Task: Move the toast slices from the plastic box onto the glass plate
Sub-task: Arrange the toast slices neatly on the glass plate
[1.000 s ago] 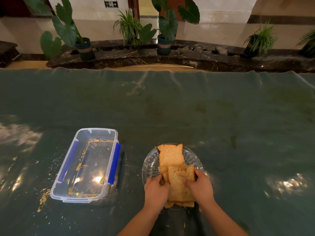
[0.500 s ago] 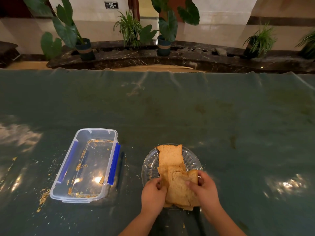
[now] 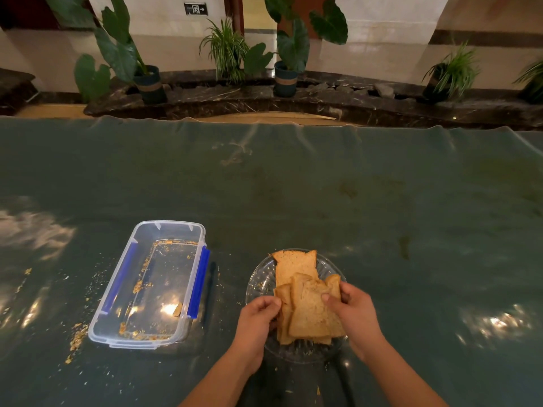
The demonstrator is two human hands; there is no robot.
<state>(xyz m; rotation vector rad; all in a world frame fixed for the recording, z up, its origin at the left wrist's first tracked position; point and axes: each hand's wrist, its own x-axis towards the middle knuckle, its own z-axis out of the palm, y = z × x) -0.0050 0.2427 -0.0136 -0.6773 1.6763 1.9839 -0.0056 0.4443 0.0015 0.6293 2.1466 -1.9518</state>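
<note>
Several brown toast slices (image 3: 310,312) lie stacked over the round glass plate (image 3: 260,282) near the table's front edge. One slice lies flat at the plate's far side; the others overlap nearer me. My left hand (image 3: 257,320) pinches the left edge of the stack. My right hand (image 3: 354,314) grips the top slice at its right edge, thumb on top. The clear plastic box (image 3: 152,283) with blue side clips sits to the left, holding only crumbs and one small bread scrap.
A dark green glossy cloth (image 3: 323,201) covers the table, with crumbs (image 3: 77,337) scattered left of the box. Potted plants (image 3: 289,54) stand on a dark stone ledge beyond the table's far edge.
Both hands shifted slightly on the stack. The top slice has turned and slid to the right, and my left hand now holds the stack's left edge lower down.
</note>
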